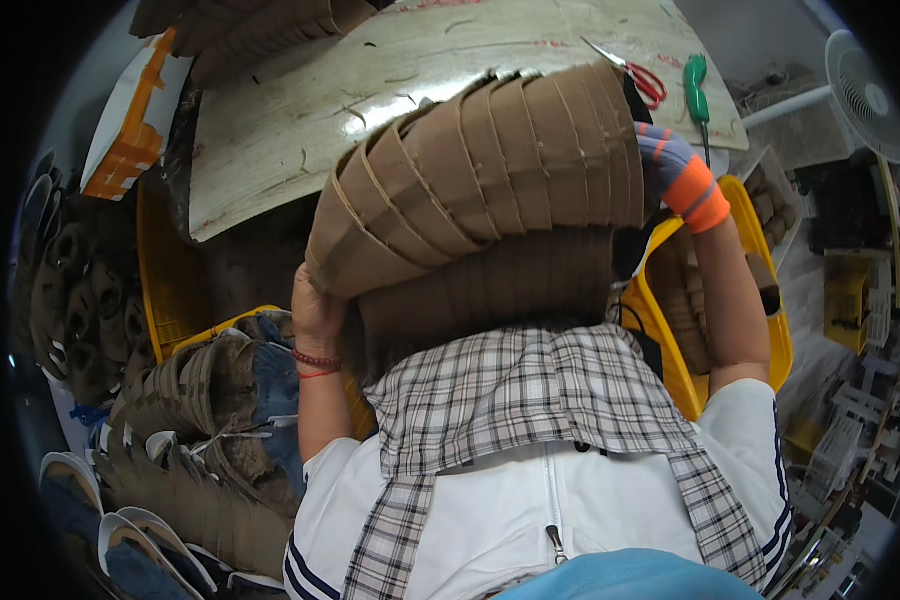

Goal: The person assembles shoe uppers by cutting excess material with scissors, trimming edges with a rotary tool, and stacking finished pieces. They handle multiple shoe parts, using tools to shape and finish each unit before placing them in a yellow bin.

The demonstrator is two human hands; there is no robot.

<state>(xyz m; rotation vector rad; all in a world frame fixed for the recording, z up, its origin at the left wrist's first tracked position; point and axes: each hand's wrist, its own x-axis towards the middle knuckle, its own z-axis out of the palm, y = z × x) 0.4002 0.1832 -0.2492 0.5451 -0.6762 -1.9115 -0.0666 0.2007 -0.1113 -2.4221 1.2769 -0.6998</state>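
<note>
A long stack of nested brown curved pieces, which look like shoe uppers, lies across my lap against the table edge. My left hand, bare with red bracelets at the wrist, grips its left end; most of those fingers are hidden behind the stack. At the right end my right hand, in a grey and orange glove, holds the stack, its fingertips partly hidden. Below it, a darker layer of similar pieces rests against my plaid apron.
On the pale table lie red-handled scissors and a green-handled tool. Yellow crates stand at both sides. More stacked uppers fill the lower left. An orange and white box is far left; a white fan far right.
</note>
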